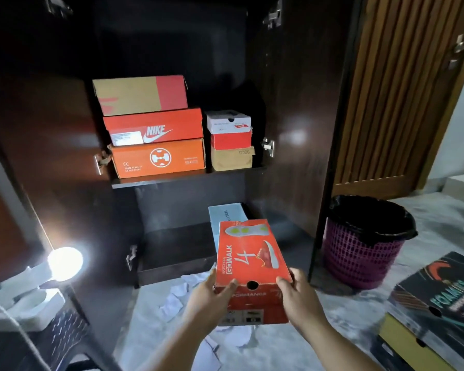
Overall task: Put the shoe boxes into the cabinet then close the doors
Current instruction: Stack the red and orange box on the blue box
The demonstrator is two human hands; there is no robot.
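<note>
Head view: left hand [212, 297] and right hand [298, 295] grip red Skechers GOwalk 4 box [249, 253] at its near end, between them. Beyond: cabinet [292, 103], Nike box [153, 127]. Right of right hand: FOAMIES box [445, 293].

One head-worn wide-angle camera looks forward and down, close over both hands. It faces straight into the open cabinet [292, 103], whose shelf [188, 178] lies well beyond the fingers [229, 286]. The floor [279, 344] runs below them, and the frame edges bend.
</note>
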